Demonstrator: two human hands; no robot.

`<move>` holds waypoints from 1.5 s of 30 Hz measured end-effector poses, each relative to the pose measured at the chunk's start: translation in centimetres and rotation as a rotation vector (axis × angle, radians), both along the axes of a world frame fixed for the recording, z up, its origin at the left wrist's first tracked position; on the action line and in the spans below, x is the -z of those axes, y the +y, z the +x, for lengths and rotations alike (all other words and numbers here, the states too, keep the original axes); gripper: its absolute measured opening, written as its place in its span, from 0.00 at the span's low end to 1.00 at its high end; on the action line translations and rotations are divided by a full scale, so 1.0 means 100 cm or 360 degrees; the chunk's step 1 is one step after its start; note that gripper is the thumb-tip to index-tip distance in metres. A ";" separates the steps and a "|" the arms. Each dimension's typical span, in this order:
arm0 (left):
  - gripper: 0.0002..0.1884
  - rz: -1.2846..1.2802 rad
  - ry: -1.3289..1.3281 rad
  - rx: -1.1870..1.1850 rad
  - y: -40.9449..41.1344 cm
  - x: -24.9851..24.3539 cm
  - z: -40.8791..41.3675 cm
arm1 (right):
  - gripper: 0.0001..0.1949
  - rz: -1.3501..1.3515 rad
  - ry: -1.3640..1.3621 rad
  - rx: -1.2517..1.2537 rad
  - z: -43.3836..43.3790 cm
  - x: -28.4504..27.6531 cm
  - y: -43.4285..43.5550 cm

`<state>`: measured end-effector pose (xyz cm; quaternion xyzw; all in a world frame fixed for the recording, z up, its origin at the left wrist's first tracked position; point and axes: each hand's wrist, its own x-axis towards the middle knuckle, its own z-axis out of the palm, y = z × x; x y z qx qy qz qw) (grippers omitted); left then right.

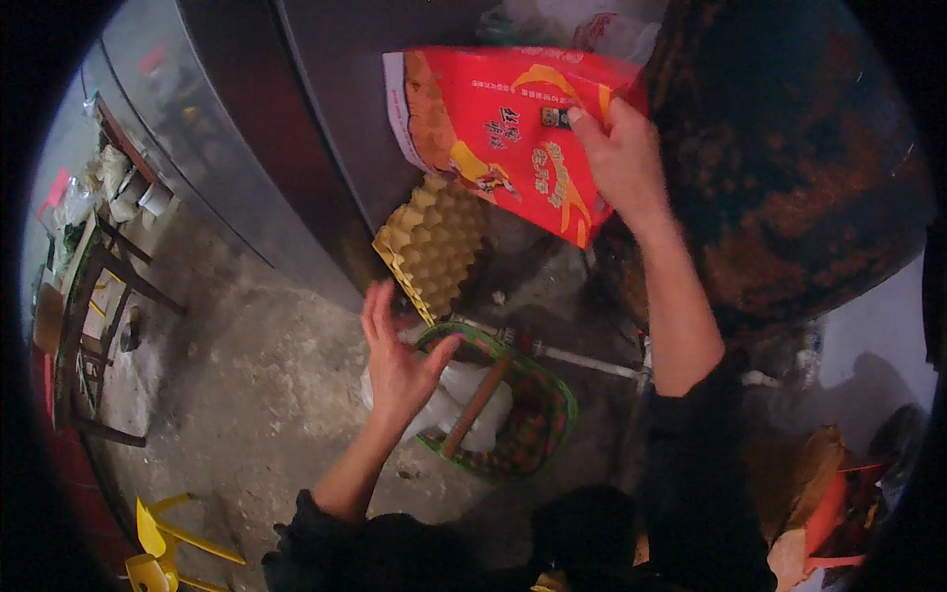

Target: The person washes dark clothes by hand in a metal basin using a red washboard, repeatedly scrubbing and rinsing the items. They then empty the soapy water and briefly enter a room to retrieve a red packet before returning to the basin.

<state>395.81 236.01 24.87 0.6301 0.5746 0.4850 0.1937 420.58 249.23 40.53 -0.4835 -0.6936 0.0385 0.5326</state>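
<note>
My right hand (625,166) grips the right side of a red printed paper or plastic bag (510,96), thumb on its face. Beside the thumb is a small dark and gold patch; whether it is a separate object or print, I cannot tell. My left hand (399,377) is raised with fingers spread, holding nothing. It hovers over the left side of a green-rimmed basket (568,407) with a brown handle (477,405). A white plastic bag (492,414) sits in that basket. Stacked egg-carton trays (440,240) lean just beyond my left fingertips, partly below the red bag.
Smooth grey panels (251,140) rise at the left. A dark, rust-stained surface (777,185) fills the upper right. White piping (584,360) runs behind the basket. A wooden table (78,259) and yellow plastic furniture (159,544) stand left; a red container (825,510) is lower right.
</note>
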 end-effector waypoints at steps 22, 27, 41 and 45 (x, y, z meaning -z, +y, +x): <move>0.28 -0.0464 -0.0167 0.0625 0.030 0.046 0.035 | 0.16 0.0224 -0.0851 -0.0105 0.032 0.014 -0.106; 0.13 0.0271 -0.0107 -0.0152 0.117 -0.047 0.021 | 0.19 0.0316 0.0100 0.0245 0.065 0.040 -0.125; 0.28 -0.0636 0.0046 -0.0124 0.352 0.036 0.076 | 0.21 -0.0766 0.0204 0.0085 0.084 0.139 -0.170; 0.28 -0.0225 -0.0485 0.0300 0.313 0.022 0.114 | 0.22 -0.0907 0.0359 0.0118 0.096 0.152 -0.171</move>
